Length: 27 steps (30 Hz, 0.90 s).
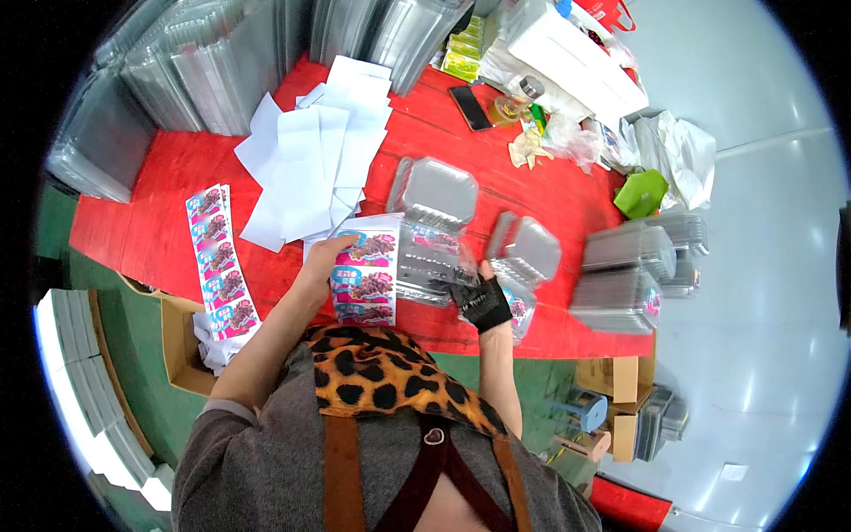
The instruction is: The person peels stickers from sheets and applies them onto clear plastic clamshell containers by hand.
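My left hand [326, 262] rests on a sheet of printed grape labels [365, 285], its fingers over the sheet's upper left part. Whether those fingers pinch a label I cannot make out. On my right hand [484, 300] is a black fingerless glove. It grips the right side of a clear plastic clamshell box [425, 273], which lies beside the label sheet with its lid [436, 193] folded back. A grape label shows at the box's upper part. Just right of the glove sits another open clamshell [525, 252] with a label on its lower half.
Several white backing sheets [310, 164] lie beyond my left hand. Another label strip [220, 262] is at the left. Stacked clear boxes [199, 75] line the far left; labelled stacks [625, 266] stand right. A phone [470, 108] and a jar [516, 102] lie at the back of the red table [425, 120].
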Each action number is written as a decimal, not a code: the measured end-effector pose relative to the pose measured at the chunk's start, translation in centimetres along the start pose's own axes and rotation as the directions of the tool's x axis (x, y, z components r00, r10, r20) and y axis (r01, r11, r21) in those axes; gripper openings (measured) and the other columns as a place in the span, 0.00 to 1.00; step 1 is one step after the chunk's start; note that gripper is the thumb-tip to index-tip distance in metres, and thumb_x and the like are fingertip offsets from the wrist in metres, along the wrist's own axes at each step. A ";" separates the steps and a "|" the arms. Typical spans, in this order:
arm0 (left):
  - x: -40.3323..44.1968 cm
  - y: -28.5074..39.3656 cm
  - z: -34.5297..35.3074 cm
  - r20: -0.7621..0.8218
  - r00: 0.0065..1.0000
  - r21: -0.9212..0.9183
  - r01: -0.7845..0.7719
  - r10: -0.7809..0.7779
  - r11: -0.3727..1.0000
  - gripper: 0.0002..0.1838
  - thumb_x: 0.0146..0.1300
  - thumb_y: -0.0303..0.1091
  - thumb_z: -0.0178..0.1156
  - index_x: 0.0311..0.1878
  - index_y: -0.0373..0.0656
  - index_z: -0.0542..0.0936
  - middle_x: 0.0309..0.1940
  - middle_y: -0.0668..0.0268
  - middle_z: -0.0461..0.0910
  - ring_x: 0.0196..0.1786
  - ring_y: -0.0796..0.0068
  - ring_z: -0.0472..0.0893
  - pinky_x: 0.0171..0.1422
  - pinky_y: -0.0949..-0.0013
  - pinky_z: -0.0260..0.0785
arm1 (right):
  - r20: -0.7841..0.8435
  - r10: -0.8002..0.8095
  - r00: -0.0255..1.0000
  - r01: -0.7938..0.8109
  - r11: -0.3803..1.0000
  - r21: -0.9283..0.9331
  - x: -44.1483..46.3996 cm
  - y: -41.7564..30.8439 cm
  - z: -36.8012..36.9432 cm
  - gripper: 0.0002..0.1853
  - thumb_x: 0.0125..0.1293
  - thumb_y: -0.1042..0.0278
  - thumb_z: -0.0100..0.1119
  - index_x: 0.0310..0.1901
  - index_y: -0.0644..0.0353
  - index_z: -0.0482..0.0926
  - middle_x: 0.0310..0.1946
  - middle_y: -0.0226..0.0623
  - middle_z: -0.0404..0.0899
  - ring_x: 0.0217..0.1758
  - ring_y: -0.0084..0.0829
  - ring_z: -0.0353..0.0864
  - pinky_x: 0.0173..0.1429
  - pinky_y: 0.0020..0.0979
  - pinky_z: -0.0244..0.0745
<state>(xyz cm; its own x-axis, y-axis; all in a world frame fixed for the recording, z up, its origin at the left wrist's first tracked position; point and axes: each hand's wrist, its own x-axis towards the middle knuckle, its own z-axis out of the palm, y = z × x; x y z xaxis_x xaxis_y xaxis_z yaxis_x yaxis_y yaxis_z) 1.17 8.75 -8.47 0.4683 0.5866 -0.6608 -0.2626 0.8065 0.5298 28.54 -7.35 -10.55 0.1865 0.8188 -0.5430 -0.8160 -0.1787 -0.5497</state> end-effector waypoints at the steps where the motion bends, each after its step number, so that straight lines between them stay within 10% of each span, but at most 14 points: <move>1: 0.1 0.1 -0.2 -0.041 0.999 -0.019 0.004 -0.004 1.000 0.17 0.65 0.35 0.58 0.49 0.30 0.76 0.40 0.57 0.83 0.36 0.67 0.84 0.40 0.65 0.79 | -0.004 -0.003 1.000 0.003 0.999 -0.048 0.3 0.1 0.8 0.29 0.69 0.46 0.51 0.59 0.65 0.71 0.48 0.44 0.79 0.46 0.40 0.80 0.49 0.36 0.78; 5: -0.3 0.8 -1.0 -0.084 0.994 -0.111 -0.072 0.063 0.991 0.19 0.65 0.35 0.58 0.52 0.31 0.75 0.42 0.57 0.83 0.38 0.67 0.84 0.44 0.65 0.78 | -0.032 -0.242 0.970 0.200 0.863 -0.463 2.5 1.7 -0.7 0.26 0.65 0.68 0.57 0.64 0.66 0.66 0.53 0.39 0.77 0.53 0.34 0.78 0.57 0.35 0.75; 9: -1.7 1.3 -1.7 0.016 0.977 0.067 -0.213 0.212 0.975 0.20 0.64 0.32 0.60 0.54 0.30 0.73 0.44 0.56 0.82 0.42 0.70 0.84 0.46 0.66 0.78 | 0.131 -0.449 0.884 0.451 0.742 -0.496 2.0 3.6 -1.0 0.29 0.60 0.80 0.58 0.65 0.64 0.64 0.56 0.36 0.75 0.56 0.28 0.75 0.59 0.29 0.71; 15: -1.9 0.8 -1.5 0.104 0.968 0.092 -0.238 0.228 0.967 0.16 0.68 0.31 0.57 0.56 0.32 0.74 0.45 0.60 0.82 0.44 0.75 0.82 0.47 0.70 0.77 | 0.249 -0.579 0.777 0.627 0.668 -0.401 -1.8 3.0 -2.1 0.35 0.60 0.72 0.65 0.67 0.61 0.60 0.49 0.34 0.76 0.50 0.25 0.76 0.56 0.30 0.72; 16: -1.9 0.6 -1.6 0.122 0.966 0.094 -0.242 0.230 0.966 0.16 0.69 0.32 0.56 0.55 0.33 0.75 0.45 0.61 0.82 0.44 0.75 0.82 0.48 0.70 0.76 | 0.332 -0.557 0.761 0.607 0.792 -0.064 -1.1 2.0 -5.6 0.34 0.60 0.69 0.65 0.66 0.61 0.61 0.48 0.35 0.76 0.50 0.26 0.77 0.55 0.30 0.73; 21: -1.9 -0.1 -1.3 0.219 0.940 0.187 -0.304 0.262 0.934 0.14 0.68 0.31 0.58 0.53 0.35 0.77 0.44 0.64 0.82 0.43 0.79 0.82 0.47 0.72 0.76 | -0.054 -0.687 0.724 0.669 0.720 -0.184 -8.7 -3.6 -2.5 0.38 0.61 0.59 0.62 0.70 0.61 0.58 0.51 0.36 0.77 0.49 0.28 0.79 0.47 0.28 0.74; 27: -1.3 -0.7 -0.8 0.326 0.927 0.298 -0.286 0.184 0.911 0.12 0.68 0.30 0.58 0.51 0.36 0.78 0.40 0.65 0.83 0.40 0.81 0.81 0.45 0.75 0.74 | -0.375 -0.395 0.838 0.375 0.918 -0.128 -11.0 -4.1 -13.1 0.22 0.63 0.54 0.62 0.56 0.55 0.76 0.38 0.28 0.80 0.28 0.18 0.76 0.30 0.23 0.72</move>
<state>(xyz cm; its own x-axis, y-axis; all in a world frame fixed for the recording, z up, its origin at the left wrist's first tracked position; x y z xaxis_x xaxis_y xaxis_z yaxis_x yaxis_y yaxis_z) 0.04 7.45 -8.43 0.6605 0.6683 -0.3422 -0.1213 0.5447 0.8298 37.02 -22.73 -10.64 0.6843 0.5523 -0.4760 -0.6087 0.0733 -0.7900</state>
